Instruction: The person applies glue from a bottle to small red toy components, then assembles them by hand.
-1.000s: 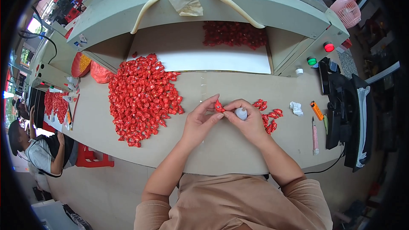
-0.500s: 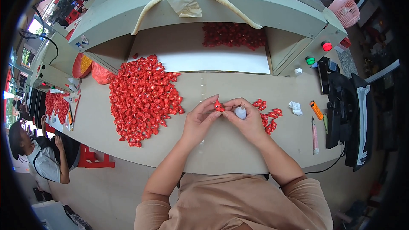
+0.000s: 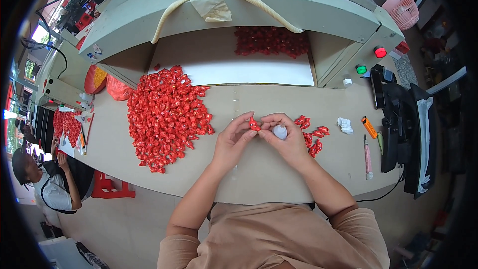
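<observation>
A small red plastic figure [image 3: 254, 124] is held upright between the fingertips of both hands, above the bench. My left hand [image 3: 231, 139] pinches it from the left with thumb and fingers. My right hand [image 3: 290, 140] touches its right side with the thumb and fingertips, and also keeps a small whitish squeeze bottle [image 3: 280, 131] tucked in the curled fingers, its tip pointing up. Just beyond the right hand lie several loose red figures [image 3: 315, 145]. A large heap of red figures [image 3: 168, 119] spreads to the left of my left hand.
Behind the bench [image 3: 264, 184] stands a pale green machine housing [image 3: 279, 5] with more red figures [image 3: 271, 41] inside. At right lie crumpled tissue [image 3: 344, 125], an orange cutter [image 3: 369, 127], a pink knife [image 3: 368, 158] and a black stand [image 3: 396, 134]. Another person [image 3: 52, 179] sits far left.
The red figure has turned slightly between my fingertips. Both hands stay in nearly the same place. At far left, the other person's hands have shifted, and the whole view has moved a little.
</observation>
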Demonstrator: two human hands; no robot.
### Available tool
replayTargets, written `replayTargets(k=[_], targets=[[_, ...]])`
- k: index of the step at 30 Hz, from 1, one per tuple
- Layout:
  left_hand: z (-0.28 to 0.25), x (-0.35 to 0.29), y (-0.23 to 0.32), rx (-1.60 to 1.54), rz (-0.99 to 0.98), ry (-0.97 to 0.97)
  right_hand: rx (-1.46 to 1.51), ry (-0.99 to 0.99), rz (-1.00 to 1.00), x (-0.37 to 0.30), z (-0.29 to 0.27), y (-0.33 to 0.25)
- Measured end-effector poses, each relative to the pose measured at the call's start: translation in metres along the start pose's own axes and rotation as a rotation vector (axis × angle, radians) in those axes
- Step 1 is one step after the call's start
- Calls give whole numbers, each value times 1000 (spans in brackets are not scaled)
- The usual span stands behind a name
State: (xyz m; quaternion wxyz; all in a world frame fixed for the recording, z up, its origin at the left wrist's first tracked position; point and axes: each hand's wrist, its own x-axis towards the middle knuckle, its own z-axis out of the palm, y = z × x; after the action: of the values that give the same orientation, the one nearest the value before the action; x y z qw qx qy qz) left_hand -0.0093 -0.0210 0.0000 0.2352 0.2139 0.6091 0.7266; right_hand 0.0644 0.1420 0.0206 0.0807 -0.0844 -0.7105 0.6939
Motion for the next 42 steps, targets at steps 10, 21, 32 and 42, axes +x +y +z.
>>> replayTargets(k=[10,21,32,42], targets=[[2,-1,4,3,19,12,142,-27,116,1,2,-4],[1,-1,3,-22,-7,6,99,-9,71,1,1,1],[1,-3,-1,-53,-51,-78,52,23,-25,-3,3,0],[-4,2,-5,-811,-319,133,-332,-60,-267,-5,8,-7]])
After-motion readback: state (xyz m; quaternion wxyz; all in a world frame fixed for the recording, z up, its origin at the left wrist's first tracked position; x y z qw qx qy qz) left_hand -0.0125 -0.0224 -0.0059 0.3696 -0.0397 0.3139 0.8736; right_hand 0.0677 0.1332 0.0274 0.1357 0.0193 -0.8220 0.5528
